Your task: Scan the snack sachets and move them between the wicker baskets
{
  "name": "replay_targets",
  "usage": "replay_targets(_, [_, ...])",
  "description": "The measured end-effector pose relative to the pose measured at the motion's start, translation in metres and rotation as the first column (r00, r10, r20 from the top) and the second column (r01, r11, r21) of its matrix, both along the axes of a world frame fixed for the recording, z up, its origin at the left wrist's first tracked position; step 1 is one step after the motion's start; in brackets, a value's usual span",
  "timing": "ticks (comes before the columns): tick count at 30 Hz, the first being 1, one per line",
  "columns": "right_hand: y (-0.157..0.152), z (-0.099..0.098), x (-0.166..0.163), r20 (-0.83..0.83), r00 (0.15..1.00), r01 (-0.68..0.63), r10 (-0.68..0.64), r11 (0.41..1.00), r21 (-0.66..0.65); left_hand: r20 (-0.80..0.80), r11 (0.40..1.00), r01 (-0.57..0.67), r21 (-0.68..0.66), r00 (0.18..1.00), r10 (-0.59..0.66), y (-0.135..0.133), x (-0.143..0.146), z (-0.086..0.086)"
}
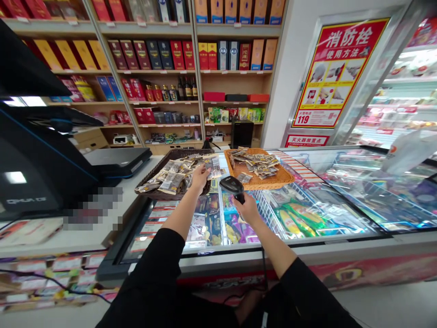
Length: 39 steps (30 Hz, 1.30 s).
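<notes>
My right hand (248, 208) is wrapped round the handle of a black barcode scanner (232, 184), its head pointing up and left over the freezer glass. My left hand (200, 176) reaches to the right side of a dark brown woven basket (145, 193) and grips a small clear packet (215, 166) with a pale label. Many similar packets (172, 182) lie heaped in that basket. Just right of it, an orange woven basket (273, 184) holds several more packets (262, 161). Both baskets rest on the freezer top.
The glass-topped chest freezer (317, 205) spans the front, with bagged goods inside. At left stand a dark checkout machine (41, 173) and a flat black device (118, 159) on a counter. Shelves of boxes (153, 54) line the back. A cable (264, 269) hangs down the freezer front.
</notes>
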State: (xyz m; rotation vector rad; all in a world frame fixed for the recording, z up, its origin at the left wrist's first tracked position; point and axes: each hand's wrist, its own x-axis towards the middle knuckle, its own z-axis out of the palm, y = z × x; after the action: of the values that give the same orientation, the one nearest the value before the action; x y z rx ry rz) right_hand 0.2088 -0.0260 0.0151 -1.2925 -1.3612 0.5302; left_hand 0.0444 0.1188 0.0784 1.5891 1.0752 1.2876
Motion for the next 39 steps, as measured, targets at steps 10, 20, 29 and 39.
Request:
replay_targets(10, [-0.001, 0.001, 0.001, -0.033, 0.999, 0.002, -0.002, 1.0, -0.001, 0.001, 0.972, -0.212, 0.1, 0.977, 0.213, -0.003, -0.002, 0.003])
replay_targets(20, [0.002, 0.007, 0.016, -0.301, 0.953, 0.029, -0.031, 1.0, -0.01, -0.218, 0.756, -0.45, 0.475, 0.772, 0.597, -0.023, -0.013, 0.011])
replay_targets(29, [0.009, 0.006, 0.082, -0.672, 0.717, 0.164, -0.185, 0.982, -0.096, -0.673, 0.886, 0.181, 0.427, 0.718, 0.178, -0.018, 0.069, 0.019])
replay_targets(39, [0.016, 0.0, 0.078, -0.714, 0.684, 0.16, -0.148, 0.986, -0.051, -0.958, 0.998, 0.055, 0.039, 0.285, 0.022, 0.021, 0.167, 0.001])
